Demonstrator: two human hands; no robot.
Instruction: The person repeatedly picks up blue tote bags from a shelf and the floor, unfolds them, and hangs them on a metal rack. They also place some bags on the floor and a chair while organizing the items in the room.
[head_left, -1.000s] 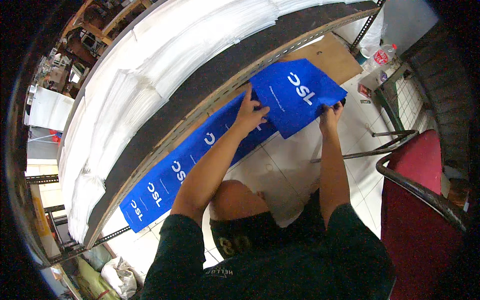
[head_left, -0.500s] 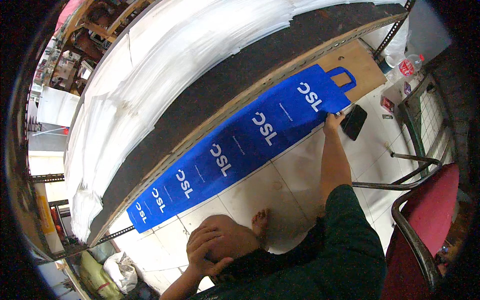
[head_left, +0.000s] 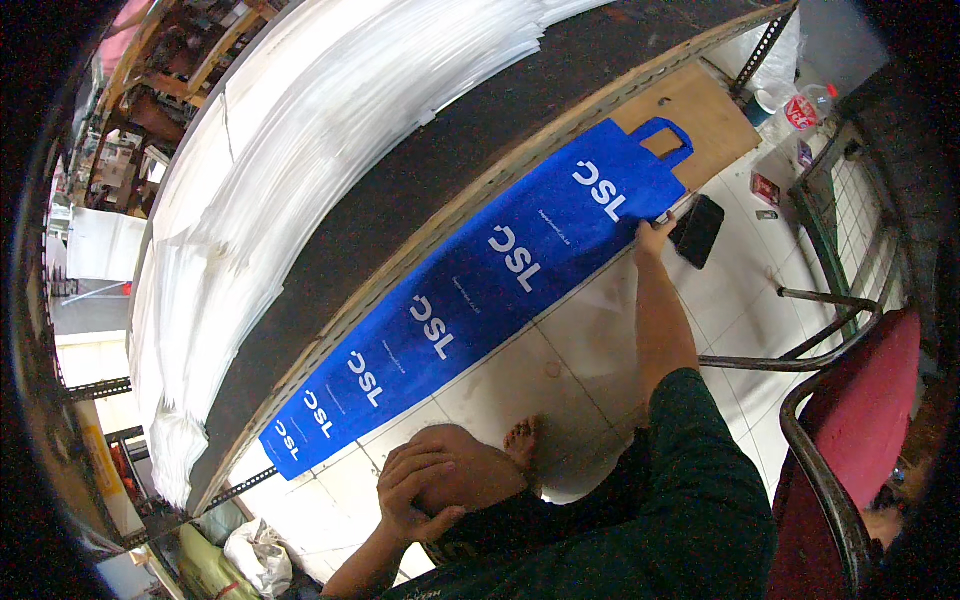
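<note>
A long blue band of printed bags (head_left: pixel 470 275) lies across a brown board, with repeated white lettering along it. It cannot be told whether these are separate overlapping bags. At the far right end, a blue loop handle (head_left: pixel 672 128) sticks out over the board. My right hand (head_left: pixel 655 234) is at the near edge close to that end, fingers closed on the blue bag's edge. My left hand (head_left: pixel 415 490) rests over my bent knee (head_left: pixel 470 462), holding nothing, its fingers laid over the knee.
A shelf stacked with white sheets (head_left: pixel 330 130) overhangs the board (head_left: pixel 725 120). Right of my right hand lies a black phone-like object (head_left: pixel 699 232) on the tiled floor. A bottle with a red label (head_left: pixel 803 112), small red box (head_left: pixel 765 189) and red chair (head_left: pixel 850 430) stand farther right.
The view has shifted slightly, so the shelf, bags and board appear a little differently placed. My right hand stays at the bag's edge, its fingers slightly changed. My left hand remains on the knee.
</note>
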